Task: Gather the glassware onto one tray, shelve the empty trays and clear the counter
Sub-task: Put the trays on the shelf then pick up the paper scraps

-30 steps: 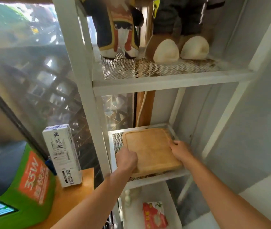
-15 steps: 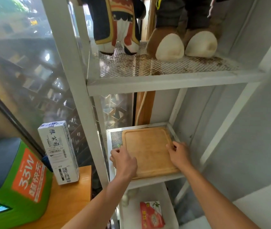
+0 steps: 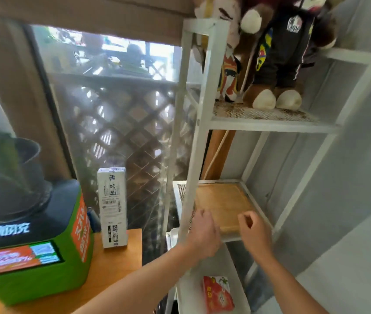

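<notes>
Wood is what the tray [image 3: 222,206] is made of, & it is seen lying flat on the mesh middle shelf [image 3: 230,238] of a white metal rack [image 3: 194,141], lower centre-right of the frame. No glass is seen on it. The left hand [image 3: 203,234] is held in front of the tray's near left corner, by the rack's front post; its fingers are curled in loosely & nothing is held in them. Whether the tray is touched by it can't be told. The right hand [image 3: 253,232] is held at the tray's near right edge, w/ fingers bent in a loose half fist, thumb & first finger close together, nothing gripped. Up in the upper right of the frame, 2 plush toys [image 3: 277,64] are stood on the top mesh shelf. At the bottom centre, a red packet [image 3: 217,293] is seen lying in a white bin [image 3: 191,291] under the tray shelf. In the lower left, a green box [image 3: 44,264] w/ a small screen is set on a wooden counter [image 3: 116,259], & a dark pot [image 3: 21,175] is set on top of it. Just beside the green box, a tall white carton [image 3: 112,207] is stood upright on the counter. Behind it, a window w/ a criss-cross fence [image 3: 121,123] is seen, blurry.
</notes>
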### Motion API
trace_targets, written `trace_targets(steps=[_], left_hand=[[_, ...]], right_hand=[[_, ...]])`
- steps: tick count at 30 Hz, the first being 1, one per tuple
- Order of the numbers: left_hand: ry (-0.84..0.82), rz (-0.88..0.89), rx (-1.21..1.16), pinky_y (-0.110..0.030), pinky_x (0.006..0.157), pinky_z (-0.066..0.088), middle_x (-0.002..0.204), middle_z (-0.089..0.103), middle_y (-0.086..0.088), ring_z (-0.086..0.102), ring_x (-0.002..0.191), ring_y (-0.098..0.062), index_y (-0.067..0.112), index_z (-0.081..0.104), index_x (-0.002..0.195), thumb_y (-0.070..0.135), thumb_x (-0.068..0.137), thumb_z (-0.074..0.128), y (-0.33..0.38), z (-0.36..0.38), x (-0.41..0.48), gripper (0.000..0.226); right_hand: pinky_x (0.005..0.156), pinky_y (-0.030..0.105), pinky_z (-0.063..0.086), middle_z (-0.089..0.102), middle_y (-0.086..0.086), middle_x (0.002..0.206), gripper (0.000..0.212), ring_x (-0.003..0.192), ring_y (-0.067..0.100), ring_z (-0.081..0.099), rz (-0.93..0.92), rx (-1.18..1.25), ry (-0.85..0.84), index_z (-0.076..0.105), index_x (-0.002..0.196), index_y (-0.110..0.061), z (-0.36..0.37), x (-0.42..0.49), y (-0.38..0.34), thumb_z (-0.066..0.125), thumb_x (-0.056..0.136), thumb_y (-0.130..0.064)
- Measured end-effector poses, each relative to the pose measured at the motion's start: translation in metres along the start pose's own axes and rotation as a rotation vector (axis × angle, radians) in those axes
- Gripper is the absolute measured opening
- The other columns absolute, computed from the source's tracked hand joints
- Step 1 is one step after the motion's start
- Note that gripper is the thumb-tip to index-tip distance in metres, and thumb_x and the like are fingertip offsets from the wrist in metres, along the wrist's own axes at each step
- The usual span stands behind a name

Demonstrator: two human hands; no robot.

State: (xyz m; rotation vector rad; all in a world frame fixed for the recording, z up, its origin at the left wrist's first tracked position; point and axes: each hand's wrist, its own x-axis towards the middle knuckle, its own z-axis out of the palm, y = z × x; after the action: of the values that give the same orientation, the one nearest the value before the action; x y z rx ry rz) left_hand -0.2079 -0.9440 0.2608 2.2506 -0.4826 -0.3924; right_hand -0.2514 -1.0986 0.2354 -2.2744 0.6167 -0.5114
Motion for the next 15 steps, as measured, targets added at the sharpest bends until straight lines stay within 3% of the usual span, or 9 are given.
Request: trace_targets(steps=[3,7,9,12,15], left_hand=[[-0.106,0.163,0.113,-0.043,0.1,0.049,0.131,0.056,-0.015,0.056,0.116,-0.032,0.01,0.049,0.131,0.016,0.098,0.046,-0.02,-0.026,-0.055,0.033],[-0.168,0.133,0.303,-0.037,0.07,0.053,0.107,0.066,-0.013,0.066,0.093,-0.031,0.013,0.059,0.109,0.026,0.093,0.046,-0.106,-0.077,-0.14,0.025],[-0.098,0.039,0.403,-0.038,0.07,0.05,0.112,0.067,-0.014,0.065,0.093,-0.029,0.01,0.059,0.115,0.03,0.093,0.046,-0.163,-0.11,-0.181,0.032],[-0.062,-0.159,0.532,-0.042,0.084,0.052,0.12,0.066,-0.014,0.064,0.109,-0.036,0.012,0.062,0.116,0.029,0.094,0.045,-0.251,-0.171,-0.25,0.033],[0.034,-0.35,0.513,-0.038,0.079,0.05,0.119,0.068,-0.014,0.064,0.109,-0.037,0.014,0.063,0.109,0.03,0.094,0.043,-0.326,-0.24,-0.326,0.029]], right_hand=[[0.049,0.026,0.028,0.045,-0.009,0.052,0.043,0.051,0.014,0.044,-0.029,-0.087,-0.118,0.046,0.056,-0.023,0.013,-0.055,-0.026,0.056,0.098,-0.018],[0.057,0.031,0.032,0.055,-0.005,0.062,0.034,0.063,0.015,0.05,-0.016,-0.262,-0.405,0.052,0.063,-0.019,0.066,-0.147,-0.075,0.056,0.096,-0.024],[0.058,0.031,0.035,0.056,-0.003,0.063,0.028,0.061,0.014,0.051,-0.042,-0.281,-0.516,0.053,0.063,-0.02,0.108,-0.198,-0.108,0.056,0.091,-0.021],[0.061,0.03,0.032,0.051,-0.008,0.065,0.024,0.071,0.015,0.052,-0.197,-0.333,-0.665,0.048,0.065,-0.026,0.175,-0.274,-0.173,0.053,0.089,-0.028],[0.068,0.032,0.039,0.057,-0.008,0.079,0.02,0.081,0.016,0.053,-0.383,-0.365,-0.743,0.054,0.075,-0.027,0.236,-0.333,-0.246,0.05,0.088,-0.041]])
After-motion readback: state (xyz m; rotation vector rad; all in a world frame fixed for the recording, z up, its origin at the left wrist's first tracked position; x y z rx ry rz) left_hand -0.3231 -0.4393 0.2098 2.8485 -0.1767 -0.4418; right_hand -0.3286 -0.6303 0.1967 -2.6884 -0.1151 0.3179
